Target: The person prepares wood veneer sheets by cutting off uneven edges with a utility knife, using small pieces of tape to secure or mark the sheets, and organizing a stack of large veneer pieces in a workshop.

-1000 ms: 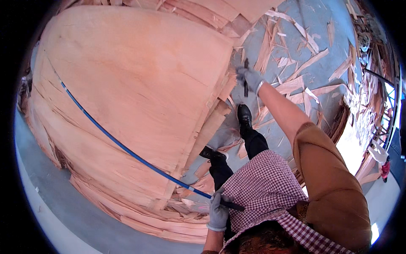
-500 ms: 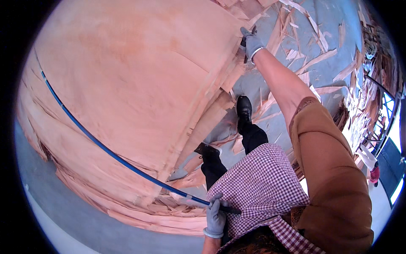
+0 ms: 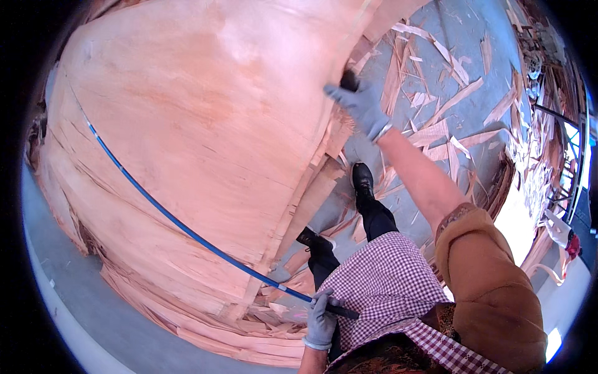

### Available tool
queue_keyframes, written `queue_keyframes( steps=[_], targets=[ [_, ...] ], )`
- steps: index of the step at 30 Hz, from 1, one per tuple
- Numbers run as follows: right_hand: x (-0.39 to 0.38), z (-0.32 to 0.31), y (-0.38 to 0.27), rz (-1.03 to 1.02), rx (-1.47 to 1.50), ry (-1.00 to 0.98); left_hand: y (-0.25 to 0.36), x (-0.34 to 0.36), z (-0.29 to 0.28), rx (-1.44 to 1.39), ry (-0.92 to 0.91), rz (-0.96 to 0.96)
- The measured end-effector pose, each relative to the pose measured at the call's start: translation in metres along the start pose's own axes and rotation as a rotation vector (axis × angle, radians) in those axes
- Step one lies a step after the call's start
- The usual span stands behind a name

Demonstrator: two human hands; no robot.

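Gloved in grey, my left hand (image 3: pixel 321 321) is closed round the black handle end of a long, thin blue rod (image 3: pixel 187 229). The rod reaches far to the left across the top of a wide stack of pale wood veneer sheets (image 3: pixel 180 124). My right hand (image 3: pixel 364 109), also in a grey glove, is at the stack's right edge with one finger stretched over the top sheet. A small dark tool (image 3: pixel 350 80) shows at this hand, seemingly in its grip; its kind is hidden and blurred.
Torn veneer strips (image 3: pixel 430 134) litter the grey floor on the right. Ragged sheet ends stick out along the stack's near edge. My black shoes (image 3: pixel 362 177) stand close beside the stack. At the far right are a heap of scraps (image 3: pixel 529 149) and another person (image 3: pixel 572 244).
My right hand has come nearer along the stack's edge, with a finger now reaching over the sheet. The view has shifted slightly; my left hand keeps its hold on the rod.
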State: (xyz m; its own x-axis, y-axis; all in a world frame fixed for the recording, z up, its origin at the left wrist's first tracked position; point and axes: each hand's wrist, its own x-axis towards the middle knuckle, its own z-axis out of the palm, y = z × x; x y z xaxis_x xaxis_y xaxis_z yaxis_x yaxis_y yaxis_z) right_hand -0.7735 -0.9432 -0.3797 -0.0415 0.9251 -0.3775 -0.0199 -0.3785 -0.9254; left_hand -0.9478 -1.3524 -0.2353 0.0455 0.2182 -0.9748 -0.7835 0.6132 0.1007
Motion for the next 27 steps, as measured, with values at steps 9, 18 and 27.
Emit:
queue_keyframes(
  steps=[9,18,27],
  targets=[
    [-0.110,0.137,-0.053,-0.644,-0.498,-0.325,0.008,-0.045,-0.022,0.054,0.071,0.076],
    [-0.182,0.200,-0.073,-0.697,-0.588,-0.586,0.016,-0.087,-0.046,0.060,0.287,0.369],
    [-0.239,0.264,-0.087,-0.758,-0.559,-0.768,0.013,-0.126,-0.128,-0.008,0.630,0.574]
  ],
)
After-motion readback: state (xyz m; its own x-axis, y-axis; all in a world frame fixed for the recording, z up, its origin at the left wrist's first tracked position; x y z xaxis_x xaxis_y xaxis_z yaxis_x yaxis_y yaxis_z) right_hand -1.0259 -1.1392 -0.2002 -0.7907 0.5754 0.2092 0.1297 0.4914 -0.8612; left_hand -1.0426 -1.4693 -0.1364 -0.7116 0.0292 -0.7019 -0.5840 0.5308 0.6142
